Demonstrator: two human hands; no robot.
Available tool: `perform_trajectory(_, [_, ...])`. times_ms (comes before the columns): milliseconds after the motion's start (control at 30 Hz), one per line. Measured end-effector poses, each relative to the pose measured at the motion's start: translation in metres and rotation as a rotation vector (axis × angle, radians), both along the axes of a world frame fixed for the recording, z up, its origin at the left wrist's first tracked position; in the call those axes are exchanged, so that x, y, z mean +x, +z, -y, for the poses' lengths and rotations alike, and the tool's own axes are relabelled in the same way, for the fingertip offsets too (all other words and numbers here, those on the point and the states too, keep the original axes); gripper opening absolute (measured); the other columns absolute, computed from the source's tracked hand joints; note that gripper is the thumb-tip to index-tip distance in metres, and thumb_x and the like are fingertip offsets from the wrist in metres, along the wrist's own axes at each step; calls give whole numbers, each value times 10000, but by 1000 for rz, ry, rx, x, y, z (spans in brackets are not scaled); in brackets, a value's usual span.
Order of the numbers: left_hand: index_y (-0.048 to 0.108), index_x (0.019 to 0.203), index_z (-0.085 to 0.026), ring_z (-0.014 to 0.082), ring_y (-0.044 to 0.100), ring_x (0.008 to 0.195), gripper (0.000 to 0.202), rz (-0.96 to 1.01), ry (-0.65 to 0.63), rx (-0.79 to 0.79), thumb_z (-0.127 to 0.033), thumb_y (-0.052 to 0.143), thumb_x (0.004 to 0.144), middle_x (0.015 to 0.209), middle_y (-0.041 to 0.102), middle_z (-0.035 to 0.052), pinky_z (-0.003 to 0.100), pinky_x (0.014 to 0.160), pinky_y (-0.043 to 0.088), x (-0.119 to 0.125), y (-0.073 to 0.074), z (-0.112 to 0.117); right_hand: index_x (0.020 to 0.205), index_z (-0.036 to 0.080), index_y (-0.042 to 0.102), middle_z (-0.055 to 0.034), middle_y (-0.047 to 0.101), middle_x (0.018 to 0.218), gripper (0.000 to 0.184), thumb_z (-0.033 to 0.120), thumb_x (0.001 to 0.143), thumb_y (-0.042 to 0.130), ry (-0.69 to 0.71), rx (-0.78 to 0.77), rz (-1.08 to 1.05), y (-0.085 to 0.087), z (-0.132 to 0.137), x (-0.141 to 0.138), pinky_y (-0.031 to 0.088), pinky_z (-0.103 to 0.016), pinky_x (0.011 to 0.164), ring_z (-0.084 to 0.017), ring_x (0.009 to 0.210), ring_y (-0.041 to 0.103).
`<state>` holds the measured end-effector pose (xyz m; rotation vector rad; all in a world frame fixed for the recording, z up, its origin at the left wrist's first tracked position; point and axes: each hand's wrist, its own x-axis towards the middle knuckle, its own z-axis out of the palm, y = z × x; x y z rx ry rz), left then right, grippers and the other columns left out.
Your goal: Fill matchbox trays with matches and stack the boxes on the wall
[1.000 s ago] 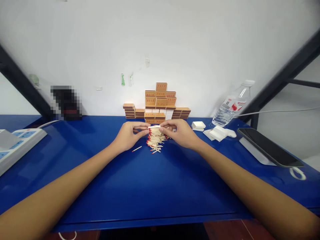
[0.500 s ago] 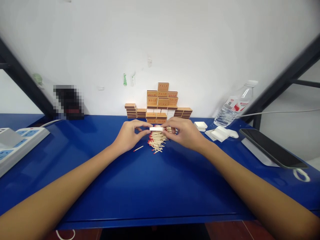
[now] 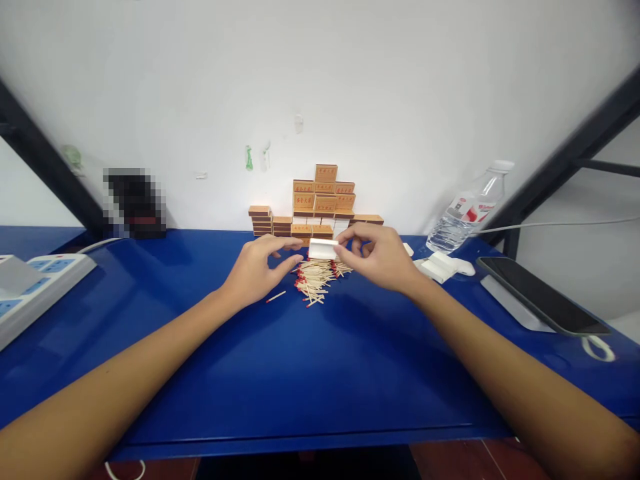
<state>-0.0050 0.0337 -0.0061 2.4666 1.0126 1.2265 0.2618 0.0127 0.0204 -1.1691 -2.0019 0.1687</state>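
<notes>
White card forms the matchbox tray (image 3: 323, 248), held at twelve o'clock over the far edge of the match heap (image 3: 313, 279), from which all clock directions are taken (twelve lying toward the wall). Right hand (image 3: 377, 257): thumb and fingertips are closed upon the tray's right end; this end grip leaves the hollow, apparently tilted toward the wearer, uncovered by fingers. Left hand (image 3: 257, 270): thumb and fingers stand moderately parted just beside the tray's opposite end, with nothing visible between them, a position probably suited to supporting that end. Most red heads in the heap's nearer part point toward nine, so the sticks lie roughly alike; one single match (image 3: 276, 296) lies apart at eight. Stacked matchboxes (image 3: 325, 200) occupy twelve, close to the wall, which presumably helps to steady the tall central column. Loose white trays (image 3: 440, 267) lie at three, near the right hand and thus likely within its easy reach. Beyond them, a smartphone (image 3: 543, 293) rests tilted on a white support (image 3: 515, 303).
</notes>
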Motion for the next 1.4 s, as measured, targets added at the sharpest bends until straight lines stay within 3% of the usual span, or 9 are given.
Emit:
perform_trajectory(167, [774,1081,-220,209,701,936,227,-110,71,61,-362,627,981,1045,804,56,365,852,550,-12,4,-8,841,192,766,-80,770,846,257,438,825,692,-199,-215,-59,22,-23,71,511,-342,715,-216,764,668])
perform_trajectory(267, [766,890,-212,190,652,745,251,-265,92,54,-410,626,956,806,762,45,345,726,504,-24,13,-15,820,202,781,-61,774,827,258,430,829,663,-399,-330,93,28,-30,123,491,-328,682,-225,771,673])
perform_trajectory(333, [689,680,-211,152,558,574,342,-357,90,-21,-457,654,915,619,661,20,321,600,426,-31,21,-17,789,199,787,-43,749,753,249,404,827,651,-430,-411,172,26,-33,146,462,-316,632,-213,719,654])
perform_trajectory(400, [644,616,-215,126,500,501,373,-402,47,-139,-488,694,864,544,592,-4,306,537,372,-36,28,-16,737,196,785,-40,745,728,205,350,799,664,-474,-442,215,22,-36,157,462,-314,630,-218,723,661])
perform_trajectory(600, [723,722,-237,128,485,487,289,-510,-102,-380,-513,740,805,535,566,-31,294,514,363,-33,30,-6,807,212,808,-58,797,843,175,320,789,671,-601,-447,330,14,-42,151,521,-337,729,-248,821,716])
perform_trajectory(833, [754,795,-232,161,604,662,208,-597,-154,-322,-433,710,828,765,684,13,296,615,436,-31,24,-6,795,217,779,-69,792,834,191,355,783,649,-588,-265,364,9,-45,151,506,-341,708,-250,787,698])
perform_trajectory(1067, [761,847,-212,173,627,792,204,-666,-202,-418,-374,649,899,911,709,35,297,706,454,-36,28,-8,730,227,721,-68,792,820,167,333,814,623,-636,-178,379,8,-46,148,483,-357,679,-260,764,702])
perform_trajectory(1233, [747,892,-211,180,601,850,160,-621,-201,-374,-338,653,918,949,675,37,304,758,451,-35,24,-11,756,231,733,-74,796,838,173,327,836,614,-636,-111,376,12,-44,141,462,-359,635,-272,769,704])
perform_trajectory(1400, [718,923,-213,181,582,900,102,-521,-272,-268,-283,648,949,951,662,28,303,791,451,-17,18,5,806,224,759,-72,798,860,201,334,854,598,-581,-43,414,13,-44,131,467,-366,664,-265,771,701])
